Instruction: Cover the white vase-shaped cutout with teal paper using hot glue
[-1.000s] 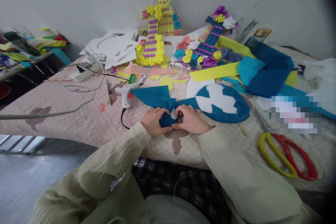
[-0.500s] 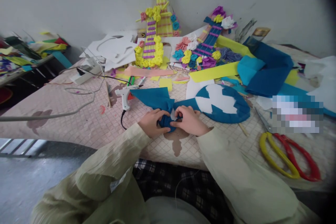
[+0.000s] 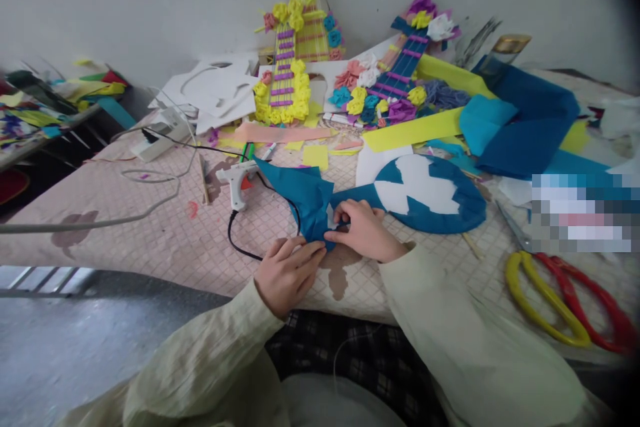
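Observation:
A guitar-shaped cutout point(image 3: 431, 187) lies in front of me, its round body wrapped in dark blue crepe paper with a white patch in the middle. At its narrow left end, a loose flap of blue crepe paper point(image 3: 300, 195) spreads to the left. My right hand point(image 3: 367, 230) pinches the paper at that end, beside a small whitish bit. My left hand point(image 3: 290, 273) rests its outstretched fingers on the paper's lower edge; its thumb is hidden. Left of the flap lies a white glue gun point(image 3: 236, 187), its black cord running beside my left hand.
Scissors point(image 3: 550, 287) with yellow and red handles lie at the right. Behind are a yellow paper guitar point(image 3: 284, 90), a blue one point(image 3: 400, 73) with paper flowers, and folded blue crepe paper point(image 3: 537, 127). A power strip point(image 3: 160, 137) and a grey cable point(image 3: 100, 225) lie at the left.
My left hand has let go of the bunched paper and moved down and left to its lower edge. The flap has opened out. My right hand keeps its pinch.

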Demonstrator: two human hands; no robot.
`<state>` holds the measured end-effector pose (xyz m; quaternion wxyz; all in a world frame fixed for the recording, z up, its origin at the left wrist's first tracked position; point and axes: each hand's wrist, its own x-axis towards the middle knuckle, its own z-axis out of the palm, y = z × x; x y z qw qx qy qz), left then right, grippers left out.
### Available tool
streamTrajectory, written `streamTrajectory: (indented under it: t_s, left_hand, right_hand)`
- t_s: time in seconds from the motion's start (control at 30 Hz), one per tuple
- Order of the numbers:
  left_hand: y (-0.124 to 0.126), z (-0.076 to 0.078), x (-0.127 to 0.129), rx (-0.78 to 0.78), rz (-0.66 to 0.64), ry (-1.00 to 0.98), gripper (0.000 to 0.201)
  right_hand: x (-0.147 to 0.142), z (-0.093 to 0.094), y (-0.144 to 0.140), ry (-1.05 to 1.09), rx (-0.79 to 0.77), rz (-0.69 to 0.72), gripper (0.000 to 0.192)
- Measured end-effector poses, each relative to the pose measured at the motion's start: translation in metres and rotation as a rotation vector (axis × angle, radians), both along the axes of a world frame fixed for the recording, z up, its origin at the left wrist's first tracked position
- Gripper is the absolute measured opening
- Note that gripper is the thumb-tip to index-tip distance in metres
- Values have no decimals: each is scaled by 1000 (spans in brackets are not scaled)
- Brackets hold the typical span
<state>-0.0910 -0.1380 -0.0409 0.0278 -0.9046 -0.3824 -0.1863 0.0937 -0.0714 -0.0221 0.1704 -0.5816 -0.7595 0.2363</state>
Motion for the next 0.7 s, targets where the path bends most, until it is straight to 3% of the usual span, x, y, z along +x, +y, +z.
streamTrajectory:
  t_s: [0.27,0.53,0.7]
  left_hand:
    - [-1,0,4,17,56,-30,30]
    - [6,1,6,2,-6,-91,30]
    - [9,7,7,-8,-26,-145,25]
  right_hand:
    - [4,2,-1,25,-32,30,21]
    - [3,-2,-1,17,-5,41,18]
    - [3,-3,-10,149,83,22,11]
